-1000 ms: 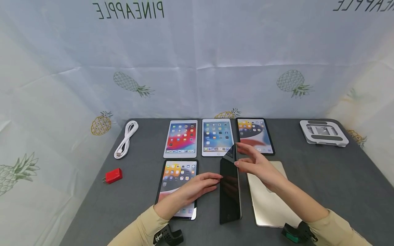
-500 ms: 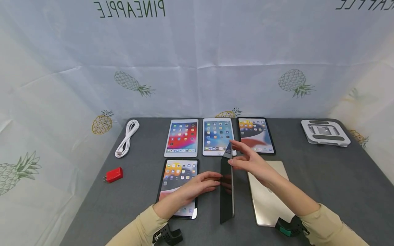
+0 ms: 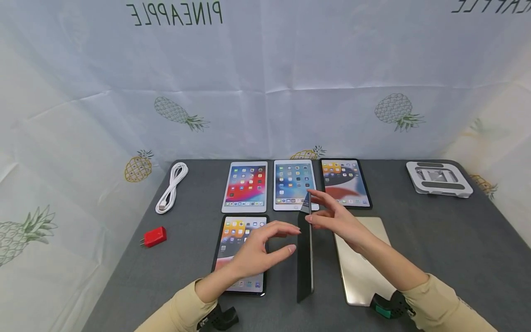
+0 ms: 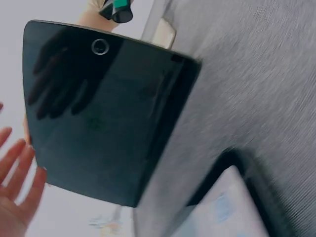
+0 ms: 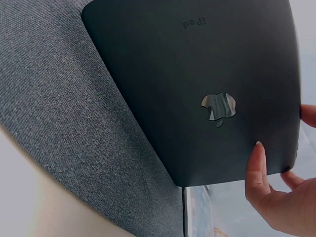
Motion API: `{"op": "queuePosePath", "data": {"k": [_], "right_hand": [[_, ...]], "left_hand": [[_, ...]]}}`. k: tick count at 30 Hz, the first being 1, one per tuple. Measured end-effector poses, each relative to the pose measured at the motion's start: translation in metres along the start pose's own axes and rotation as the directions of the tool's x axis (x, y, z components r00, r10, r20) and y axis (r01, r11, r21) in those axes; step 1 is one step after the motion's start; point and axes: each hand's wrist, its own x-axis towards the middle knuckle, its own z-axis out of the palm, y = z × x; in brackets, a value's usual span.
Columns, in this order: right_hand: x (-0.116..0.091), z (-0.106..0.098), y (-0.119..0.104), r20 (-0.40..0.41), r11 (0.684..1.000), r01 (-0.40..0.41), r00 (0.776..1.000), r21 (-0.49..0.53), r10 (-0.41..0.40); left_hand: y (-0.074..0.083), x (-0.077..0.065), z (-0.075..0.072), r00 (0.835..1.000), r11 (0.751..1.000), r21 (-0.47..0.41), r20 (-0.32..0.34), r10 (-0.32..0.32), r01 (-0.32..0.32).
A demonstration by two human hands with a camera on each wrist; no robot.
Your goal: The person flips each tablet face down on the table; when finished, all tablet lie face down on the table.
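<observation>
A dark-grey tablet (image 3: 304,267) stands on its long edge at the front middle, almost edge-on in the head view. Its black screen (image 4: 108,128), with a round home button, faces left; the back with an apple logo (image 5: 218,106) faces right. My right hand (image 3: 342,226) pinches its far end, thumb on the back and fingers over the edge. Beside the screen, my left hand (image 3: 259,251) has its thumb and fingers spread, holding nothing. Under the left wrist lies a black-rimmed lit tablet (image 3: 232,244). A gold tablet (image 3: 367,272) lies face down beneath my right forearm.
Along the back lie two white-framed tablets (image 3: 245,186) (image 3: 294,184) and a black-framed one (image 3: 344,182), all lit. At left are a coiled white cable (image 3: 170,186) and a red charger plug (image 3: 155,236). A folded white-and-grey stand (image 3: 438,179) lies far right.
The dark tablet has tipped from leaning to nearly upright as my right hand moved left. My left hand has spread its thumb away from the fingers and drawn back slightly.
</observation>
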Motion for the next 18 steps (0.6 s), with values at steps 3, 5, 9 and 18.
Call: {"op": "queuePosePath", "data": {"k": [3, 5, 9, 18], "right_hand": [[0.001, 0.001, 0.001, -0.001, 1.000, -0.003, 1.000, -0.003, 0.003], [0.002, 0.002, 0.001, 0.003, 1.000, -0.001, 1.000, 0.000, 0.001], [0.003, 0.003, 0.001, 0.002, 1.000, -0.006, 1.000, -0.001, 0.006], [0.003, 0.003, 0.002, -0.003, 1.000, 0.001, 1.000, -0.016, -0.001]], "left_hand": [[0.011, 0.003, -0.002, 0.969, 0.958, 0.144, 0.057, 0.242, -0.248], [0.017, 0.005, -0.002, 0.929, 0.907, 0.207, 0.116, 0.351, -0.368], [0.021, 0.007, 0.001, 0.862, 0.806, 0.308, 0.204, 0.464, -0.506], [0.016, 0.005, 0.007, 0.844, 0.746, 0.394, 0.259, 0.469, -0.536]]}}
